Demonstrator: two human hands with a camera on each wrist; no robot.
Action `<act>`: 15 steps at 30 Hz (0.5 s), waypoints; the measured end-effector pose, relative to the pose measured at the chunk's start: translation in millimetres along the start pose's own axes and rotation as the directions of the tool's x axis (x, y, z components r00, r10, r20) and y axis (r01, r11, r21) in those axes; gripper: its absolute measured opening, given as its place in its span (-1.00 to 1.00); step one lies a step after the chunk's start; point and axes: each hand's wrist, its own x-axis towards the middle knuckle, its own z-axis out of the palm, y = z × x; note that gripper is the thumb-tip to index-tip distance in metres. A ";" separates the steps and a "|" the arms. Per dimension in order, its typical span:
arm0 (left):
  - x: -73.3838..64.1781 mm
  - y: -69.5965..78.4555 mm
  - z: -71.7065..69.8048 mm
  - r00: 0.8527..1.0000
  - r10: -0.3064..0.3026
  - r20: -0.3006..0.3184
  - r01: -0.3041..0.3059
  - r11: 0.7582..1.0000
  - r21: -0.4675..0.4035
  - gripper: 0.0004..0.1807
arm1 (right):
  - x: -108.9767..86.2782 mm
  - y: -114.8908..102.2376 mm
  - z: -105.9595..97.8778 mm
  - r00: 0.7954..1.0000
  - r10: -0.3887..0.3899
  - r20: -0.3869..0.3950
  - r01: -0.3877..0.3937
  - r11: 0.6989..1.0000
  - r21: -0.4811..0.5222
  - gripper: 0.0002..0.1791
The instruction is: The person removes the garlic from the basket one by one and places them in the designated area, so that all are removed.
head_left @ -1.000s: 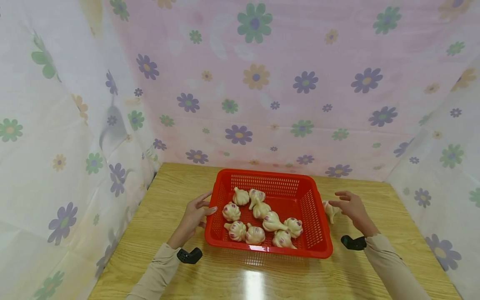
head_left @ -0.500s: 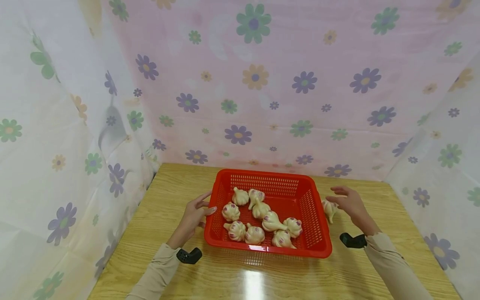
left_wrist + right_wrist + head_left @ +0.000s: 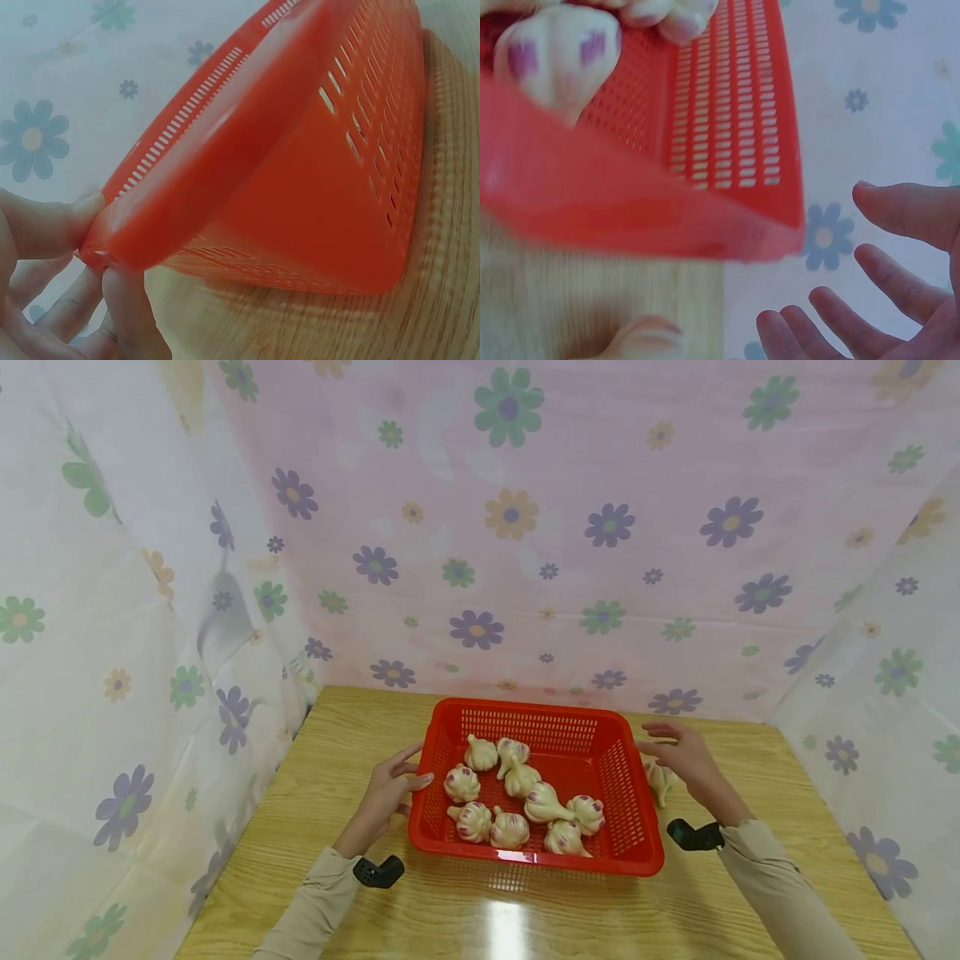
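A red plastic basket (image 3: 536, 857) with slotted walls stands on the table and holds several garlic bulbs (image 3: 510, 829), cream with purple patches. My left hand (image 3: 386, 789) pinches the basket's left rim, thumb on top and fingers beneath, as the left wrist view shows. Beyond the basket's right side hovers my right hand (image 3: 686, 762), its fingers spread and relaxed with nothing between them. In the right wrist view that hand (image 3: 900, 285) is apart from the red rim (image 3: 765, 240). One loose garlic bulb (image 3: 660, 783) lies on the table between the basket and my right hand, partly covered by it.
The wooden table (image 3: 360, 718) extends around the basket on all sides. Flowered cloth (image 3: 480, 568) hangs behind it and along both sides. A black wrist device (image 3: 378, 872) sits at my left wrist, and another black device (image 3: 694, 835) at the right.
My right hand has moved left and slightly away from me, up to the basket's right rim. The left hand, the basket and the garlic bulbs have stayed in place.
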 end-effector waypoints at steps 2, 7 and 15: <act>0.0 0.6 -0.1 1.000 0.004 -0.001 -0.004 1.000 0.003 -0.36 | 0.3 -5.4 3.4 1.000 -0.005 0.005 0.005 1.000 0.006 -0.32; -1.0 2.1 0.3 1.000 0.015 0.001 -0.015 1.000 0.008 -0.36 | 2.2 -15.8 14.1 0.999 -0.028 0.017 0.027 0.999 0.036 -0.34; -2.2 2.6 1.0 1.000 0.014 -0.005 -0.014 1.000 0.020 -0.36 | 6.9 -24.2 34.7 0.999 -0.007 0.042 0.004 0.998 0.065 -0.36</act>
